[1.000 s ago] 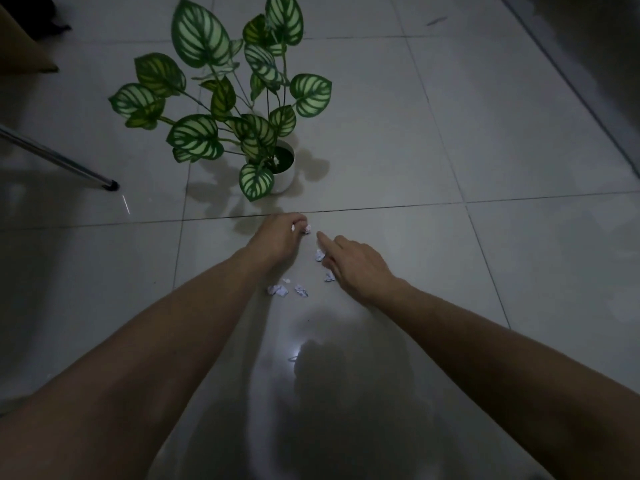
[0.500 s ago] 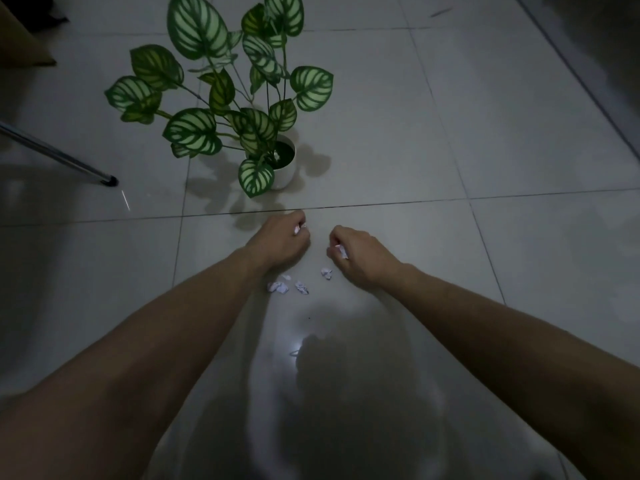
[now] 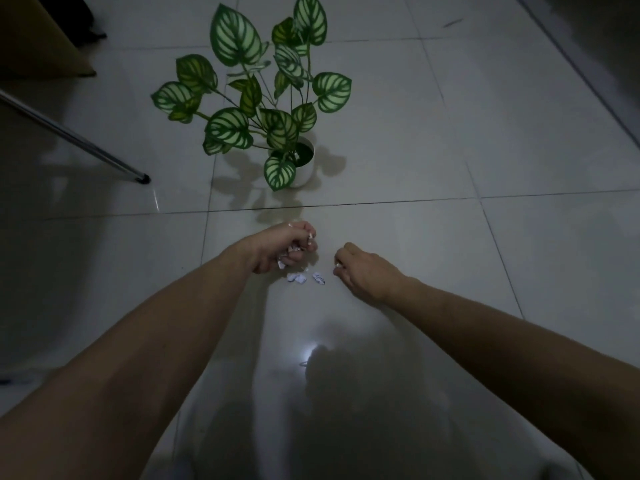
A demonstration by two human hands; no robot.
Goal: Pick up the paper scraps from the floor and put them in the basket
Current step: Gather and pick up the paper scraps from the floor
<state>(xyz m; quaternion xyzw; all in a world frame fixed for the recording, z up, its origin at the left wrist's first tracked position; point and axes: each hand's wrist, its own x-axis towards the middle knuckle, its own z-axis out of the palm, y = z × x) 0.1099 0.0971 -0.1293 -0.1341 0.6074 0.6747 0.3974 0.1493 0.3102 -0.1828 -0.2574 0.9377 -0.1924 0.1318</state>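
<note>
On the floor (image 3: 450,271) three paper scraps (image 3: 304,278) remain; left hand (image 3: 277,249) clutches several, right hand (image 3: 360,268) seemingly pinches one, basket unseen

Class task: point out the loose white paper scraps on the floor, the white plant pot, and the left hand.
loose white paper scraps (image 3: 298,278): head view, crumpled middle.
white plant pot (image 3: 304,174): head view, front wall.
left hand (image 3: 280,245): head view, back of hand.

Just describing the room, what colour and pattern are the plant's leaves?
Dark green with pale green striped veining; the plant's leaves show best in the head view.
</note>
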